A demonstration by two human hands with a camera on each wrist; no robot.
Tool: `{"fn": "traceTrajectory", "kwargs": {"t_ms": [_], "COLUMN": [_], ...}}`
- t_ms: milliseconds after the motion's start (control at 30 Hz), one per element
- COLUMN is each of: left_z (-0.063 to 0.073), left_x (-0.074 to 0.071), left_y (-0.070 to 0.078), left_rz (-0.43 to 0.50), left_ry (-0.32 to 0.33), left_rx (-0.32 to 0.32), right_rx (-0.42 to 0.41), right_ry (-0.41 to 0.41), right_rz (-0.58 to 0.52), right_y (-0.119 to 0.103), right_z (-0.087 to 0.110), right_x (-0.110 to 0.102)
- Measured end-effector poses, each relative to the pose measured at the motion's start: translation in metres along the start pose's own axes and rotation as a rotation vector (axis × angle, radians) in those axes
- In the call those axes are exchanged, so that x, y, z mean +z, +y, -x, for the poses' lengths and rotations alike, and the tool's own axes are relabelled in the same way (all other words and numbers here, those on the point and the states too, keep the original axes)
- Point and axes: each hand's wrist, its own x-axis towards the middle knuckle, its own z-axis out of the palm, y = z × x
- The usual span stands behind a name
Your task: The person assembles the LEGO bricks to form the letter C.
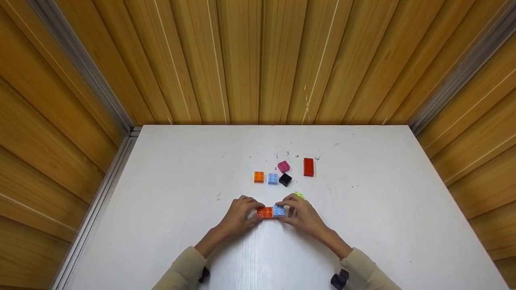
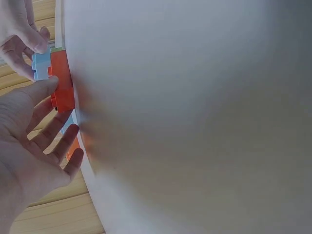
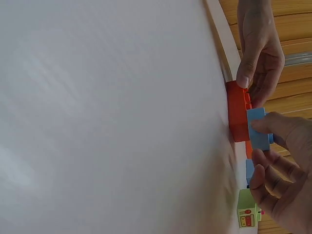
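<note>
A long orange-red toy building brick (image 1: 265,212) lies on the white table near the front, its studs facing up. My left hand (image 1: 241,214) pinches its left end between thumb and fingers. Over its right end is a light blue brick (image 1: 278,210), which my right hand (image 1: 303,216) pinches by the sides. In the right wrist view the blue brick (image 3: 258,127) meets the studded side of the orange-red brick (image 3: 237,109); I cannot tell whether it is fully pressed on. Just beyond the right hand sits a light green brick (image 3: 247,209) with a printed picture, partly hidden in the head view.
Farther back on the white table (image 1: 181,169) lie an orange brick (image 1: 259,177), another light blue brick (image 1: 273,179), a black brick (image 1: 285,179), a magenta brick (image 1: 284,166) and a long red brick (image 1: 308,167). Wood-patterned walls (image 1: 242,60) stand behind and at both sides.
</note>
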Motion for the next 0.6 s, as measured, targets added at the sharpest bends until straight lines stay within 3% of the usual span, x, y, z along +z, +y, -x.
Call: {"fn": "traceTrajectory", "kwargs": {"t_ms": [133,333,500,600], "left_z": [0.001,0.0,0.0,-0.001], "left_x": [0.0,0.003,-0.001,-0.008], "left_y": [0.001,0.0,0.0,-0.002], "left_rz": [-0.011,-0.038,-0.018,0.072], "left_ry": [0.005,0.043,-0.006,-0.062], "left_rx": [0.019,0.079,0.084,0.079], "right_rx": [-0.005,-0.018,0.051,0.079], "right_ry": [0.028,0.088,0.09,0.073], "right_rz": [-0.118,-0.187,-0.266,-0.286], "right_y": [0.006,0.008,0.007,0.007], "right_z": [0.006,0.011,0.015,0.018], "right_x": [0.004,0.005,0.004,0.004]}}
